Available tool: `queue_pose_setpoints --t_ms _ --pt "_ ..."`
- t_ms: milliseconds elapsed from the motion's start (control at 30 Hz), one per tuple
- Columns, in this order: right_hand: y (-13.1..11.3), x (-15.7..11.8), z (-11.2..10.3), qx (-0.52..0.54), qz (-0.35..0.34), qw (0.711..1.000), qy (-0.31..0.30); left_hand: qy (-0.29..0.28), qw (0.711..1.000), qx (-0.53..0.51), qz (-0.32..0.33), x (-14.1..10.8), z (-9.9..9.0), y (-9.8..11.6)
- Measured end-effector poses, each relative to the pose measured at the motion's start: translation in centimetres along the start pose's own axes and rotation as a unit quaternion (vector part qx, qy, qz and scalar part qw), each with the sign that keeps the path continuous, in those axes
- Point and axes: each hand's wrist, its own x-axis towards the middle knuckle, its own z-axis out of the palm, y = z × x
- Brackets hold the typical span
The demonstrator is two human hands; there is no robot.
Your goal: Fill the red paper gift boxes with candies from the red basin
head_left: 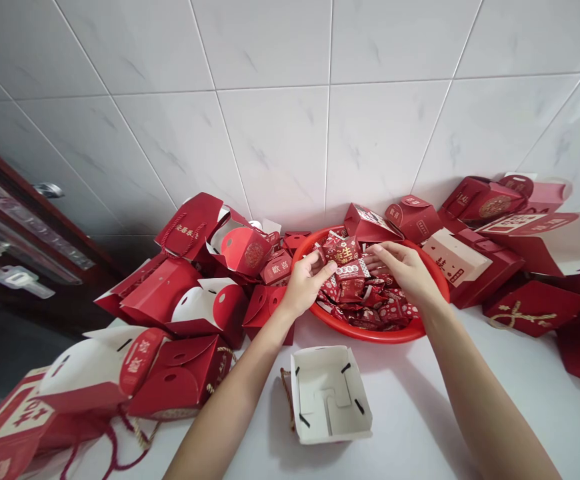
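A round red plastic basin (380,335) holds many small red wrapped snack packets (395,310). Over the basin's left half, my left hand (306,280) pinches a red snack packet (346,255) with gold and white print between thumb and fingers. My right hand (403,263) is over the basin's right half, its fingers apart, with the tips close to that packet's right edge; whether they touch it I cannot tell. In front of the basin stands an open gift box (331,400), white inside, with black slots and a brown cord handle on its left; nothing lies in it.
Red gift boxes crowd the left side, among them a box with a round-holed lid (183,373). More red boxes (535,307) stand at the right. Behind the white table (400,413) rises a tiled wall (275,147). A door with keys (20,277) is at far left.
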Motion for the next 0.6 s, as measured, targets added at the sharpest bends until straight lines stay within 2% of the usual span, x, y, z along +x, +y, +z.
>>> queue_pose_setpoints --t_ms 67,167,367,600 --pt "0.9 0.3 -0.2 -0.106 -0.016 0.994 0.008 0.015 1.0 -0.003 -0.001 0.0 0.1 0.0" --pt "2.0 0.6 -0.4 -0.215 -0.013 0.976 -0.04 0.028 0.999 -0.021 -0.003 0.0 0.2 0.0" --pt "1.8 0.3 -0.6 -0.293 0.022 0.942 -0.162 0.034 0.998 -0.043 -0.006 0.0 0.2 0.0" --pt "0.6 -0.6 -2.0 -0.315 0.058 0.909 -0.266 0.036 0.998 -0.051 -0.008 0.1 0.1 -0.2"
